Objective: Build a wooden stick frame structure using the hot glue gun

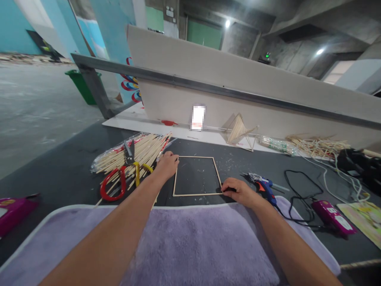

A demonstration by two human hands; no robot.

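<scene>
A square frame of thin wooden sticks (198, 194) lies flat on the dark tabletop. My left hand (168, 163) is closed at its far left corner, with the fingertips partly hidden behind the hand. At the near right corner, my right hand (238, 190) pinches the frame between thumb and fingers. Just right of that hand rests a blue hot glue gun (264, 188), its nozzle pointing left. Left of my left arm, scissors with red and yellow handles (113, 184) lie on a spread bundle of bamboo sticks (145, 149) in clear plastic.
A purple towel (202, 242) covers the near edge. At the back stand a stick pyramid model (239, 131) and a lit, blurred screen (198, 118) against a white panel (214, 107). To the right are cables (297, 194), a magenta box (333, 216) and loose sticks (318, 147).
</scene>
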